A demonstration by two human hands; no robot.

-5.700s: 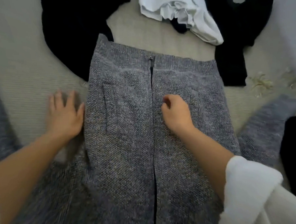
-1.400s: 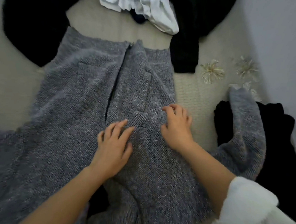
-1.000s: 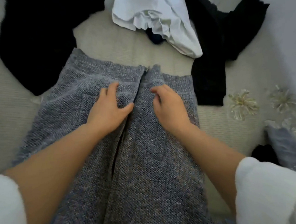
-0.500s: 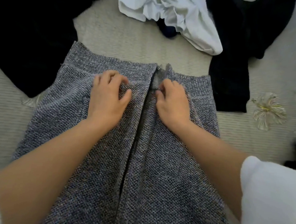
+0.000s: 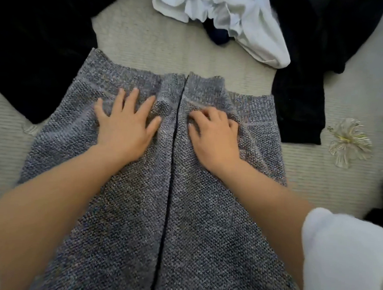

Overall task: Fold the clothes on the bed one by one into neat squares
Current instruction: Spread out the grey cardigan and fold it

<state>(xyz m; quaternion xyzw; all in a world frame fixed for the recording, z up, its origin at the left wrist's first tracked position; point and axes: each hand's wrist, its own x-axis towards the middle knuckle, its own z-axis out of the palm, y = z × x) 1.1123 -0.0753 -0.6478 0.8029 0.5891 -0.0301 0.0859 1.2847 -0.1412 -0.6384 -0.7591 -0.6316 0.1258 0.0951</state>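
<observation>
Here, in the head view, a grey knit cardigan (image 5: 182,211) is lying flat on the bed (image 5: 169,48), front edges meeting mid-way. The left hand (image 5: 125,123) is pressing it, fingers spread. The right hand (image 5: 213,137) is resting with fingers curled; pinching or not, I cannot tell. Uneven tugging could bunch the hem, skewing the fold.

Grey knit cardigan (image 5: 193,211) spread on bed (image 5: 169,46), front panels meeting at centre. Left hand (image 5: 126,128) pressing flat on one panel; right hand (image 5: 213,137), fingers curled, gripping the other.
</observation>
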